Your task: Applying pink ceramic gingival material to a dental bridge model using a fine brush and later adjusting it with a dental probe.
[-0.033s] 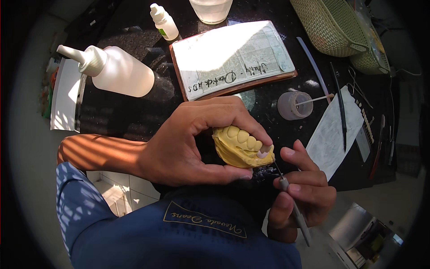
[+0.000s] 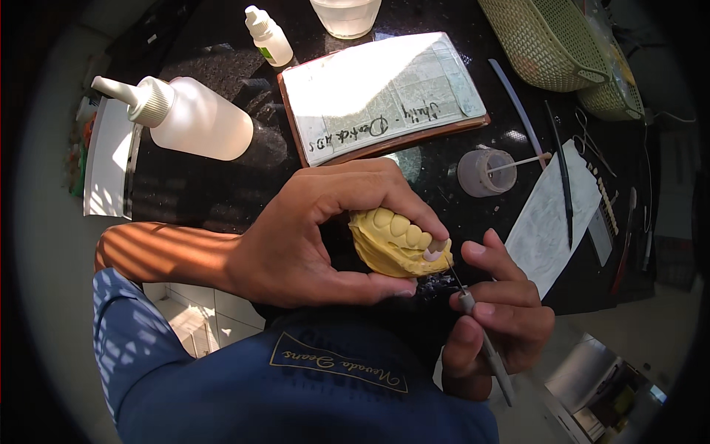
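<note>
A yellow dental cast (image 2: 390, 244) with a row of moulded teeth sits in the grip of my left hand (image 2: 307, 229). The fingers curve over its far side and the thumb presses below. Near the cast's right end is a pale pink-white patch (image 2: 433, 254) on one tooth, with my left fingertips beside it. My right hand (image 2: 510, 311) pinches a slim grey-handled dental carver (image 2: 484, 337), its thin metal tip pointing up at the right end of the cast. Whether the tip touches the cast is hard to tell.
Beyond my left hand lies a paper-covered pad (image 2: 384, 96). A squeeze bottle (image 2: 200, 118) and a small dropper bottle (image 2: 270, 41) stand to its left. Rightward are a small jar with a stick (image 2: 484, 174), a white sheet (image 2: 551, 222), scissors (image 2: 592, 140) and a woven basket (image 2: 547, 44).
</note>
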Motion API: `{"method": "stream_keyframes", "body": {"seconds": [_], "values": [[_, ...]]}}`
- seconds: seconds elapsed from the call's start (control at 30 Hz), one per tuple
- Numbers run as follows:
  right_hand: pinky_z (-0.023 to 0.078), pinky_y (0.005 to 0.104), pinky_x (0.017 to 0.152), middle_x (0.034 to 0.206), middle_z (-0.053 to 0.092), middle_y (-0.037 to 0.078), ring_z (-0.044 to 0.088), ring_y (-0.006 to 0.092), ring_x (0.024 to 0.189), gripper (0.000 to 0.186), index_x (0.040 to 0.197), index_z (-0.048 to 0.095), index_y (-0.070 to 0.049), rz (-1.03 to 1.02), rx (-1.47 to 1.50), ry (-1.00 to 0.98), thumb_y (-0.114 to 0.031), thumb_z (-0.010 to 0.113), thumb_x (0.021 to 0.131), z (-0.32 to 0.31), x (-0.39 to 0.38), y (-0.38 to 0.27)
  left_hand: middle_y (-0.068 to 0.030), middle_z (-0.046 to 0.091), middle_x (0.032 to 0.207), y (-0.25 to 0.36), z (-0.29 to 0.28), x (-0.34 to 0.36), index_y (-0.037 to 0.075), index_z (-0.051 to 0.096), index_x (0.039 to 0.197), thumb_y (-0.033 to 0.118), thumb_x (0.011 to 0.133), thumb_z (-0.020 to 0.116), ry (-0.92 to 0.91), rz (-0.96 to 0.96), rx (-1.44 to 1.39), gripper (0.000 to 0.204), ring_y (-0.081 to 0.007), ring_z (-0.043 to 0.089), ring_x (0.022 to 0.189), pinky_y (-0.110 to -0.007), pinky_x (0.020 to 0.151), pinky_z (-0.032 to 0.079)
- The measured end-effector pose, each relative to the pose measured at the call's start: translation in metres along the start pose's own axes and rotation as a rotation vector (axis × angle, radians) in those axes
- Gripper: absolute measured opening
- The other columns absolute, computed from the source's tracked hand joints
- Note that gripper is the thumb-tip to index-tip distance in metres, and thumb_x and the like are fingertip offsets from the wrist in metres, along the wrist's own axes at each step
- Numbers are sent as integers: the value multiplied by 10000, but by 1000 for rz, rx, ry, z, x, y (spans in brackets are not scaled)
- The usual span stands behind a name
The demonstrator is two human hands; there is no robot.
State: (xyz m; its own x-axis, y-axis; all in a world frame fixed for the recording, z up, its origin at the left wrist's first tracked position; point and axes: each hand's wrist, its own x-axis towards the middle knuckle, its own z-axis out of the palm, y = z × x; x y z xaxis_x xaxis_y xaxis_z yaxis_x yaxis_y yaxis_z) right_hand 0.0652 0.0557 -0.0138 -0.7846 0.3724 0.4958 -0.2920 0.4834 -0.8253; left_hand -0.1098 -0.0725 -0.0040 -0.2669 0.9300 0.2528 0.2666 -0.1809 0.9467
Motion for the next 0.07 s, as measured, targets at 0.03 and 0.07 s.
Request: {"method": "stream_keyframes", "body": {"seconds": [0.03,0.07], "values": [[379,514,987,767,572,107,592,333,990,222,951,421,-74,-14,-24,-29,-202,576,859,-2,0,0,-60,641,901,0,0,1,24,648,999,84,614,824,-5,10,19,427,-152,582,824,-260,726,455],[383,512,985,768,575,113,591,339,993,225,959,425,-73,-32,-40,-63,-204,578,859,-3,1,1,-63,641,913,0,0,1,22,648,1005,82,616,823,-7,1,18,431,-158,582,825,-259,730,453]]}}
